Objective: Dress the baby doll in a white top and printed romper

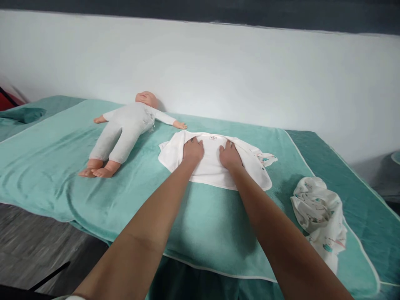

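Note:
A white baby top (210, 166) with a small printed label at its neck lies spread open on the green blanket. My left hand (193, 151) rests on its inner side, by the left front panel, with the thumb apart from the fingers. My right hand (230, 155) lies likewise by the right panel, fingers stretched forward and partly covered by the cloth edge. Both hands look open and press on the fabric. A patterned sleeve (267, 158) sticks out at the right. Left of the top lies a baby doll (128, 121) on its back, one arm reaching toward the top.
A crumpled white printed cloth (318, 208) lies at the right. The green blanket (150, 208) covers the table, over a darker green cover (337, 175). Behind stands a white wall (200, 71). Grey floor (28, 241) shows at lower left.

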Action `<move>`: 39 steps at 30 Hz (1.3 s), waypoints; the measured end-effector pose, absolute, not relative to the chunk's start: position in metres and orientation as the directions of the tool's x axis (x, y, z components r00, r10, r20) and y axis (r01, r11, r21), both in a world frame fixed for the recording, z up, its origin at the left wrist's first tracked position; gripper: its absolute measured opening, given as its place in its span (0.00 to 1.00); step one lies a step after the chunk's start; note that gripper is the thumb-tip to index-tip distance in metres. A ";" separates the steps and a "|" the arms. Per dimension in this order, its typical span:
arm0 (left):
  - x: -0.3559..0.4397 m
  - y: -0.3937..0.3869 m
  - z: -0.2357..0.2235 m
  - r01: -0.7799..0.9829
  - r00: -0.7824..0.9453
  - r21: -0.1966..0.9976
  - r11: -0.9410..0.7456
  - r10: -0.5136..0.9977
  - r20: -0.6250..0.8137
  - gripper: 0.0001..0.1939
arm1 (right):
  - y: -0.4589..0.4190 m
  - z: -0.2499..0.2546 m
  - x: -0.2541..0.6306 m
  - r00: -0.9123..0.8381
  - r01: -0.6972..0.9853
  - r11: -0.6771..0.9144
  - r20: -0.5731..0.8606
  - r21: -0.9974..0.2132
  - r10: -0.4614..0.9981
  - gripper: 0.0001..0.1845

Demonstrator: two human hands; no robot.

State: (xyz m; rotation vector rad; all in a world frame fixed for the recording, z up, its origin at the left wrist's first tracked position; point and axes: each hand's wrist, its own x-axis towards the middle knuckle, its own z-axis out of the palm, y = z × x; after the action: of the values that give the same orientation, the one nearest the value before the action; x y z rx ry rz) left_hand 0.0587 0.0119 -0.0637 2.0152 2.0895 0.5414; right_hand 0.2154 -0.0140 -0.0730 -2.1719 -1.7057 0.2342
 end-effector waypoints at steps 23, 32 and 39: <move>0.060 -0.045 -0.070 0.949 0.152 0.248 -0.193 0.973 0.174 0.32 | -0.042 -0.071 0.207 0.048 0.969 -0.017 0.122 -0.246 0.991 0.39; 0.053 -0.081 -0.068 0.939 0.191 0.267 -0.217 0.974 0.119 0.32 | -0.077 -0.067 0.200 0.033 0.977 -0.012 0.099 -0.211 0.995 0.39; 0.046 -0.114 -0.066 0.939 0.209 0.256 -0.228 0.973 0.098 0.32 | -0.104 -0.062 0.194 0.037 0.982 -0.021 0.082 -0.189 0.996 0.39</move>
State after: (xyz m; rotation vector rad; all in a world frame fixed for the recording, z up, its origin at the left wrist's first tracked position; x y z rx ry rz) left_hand 0.0463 -0.1144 -0.0656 2.3299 1.8573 0.3594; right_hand 0.1942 -0.1037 -0.0623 -2.1133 -2.0523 0.1084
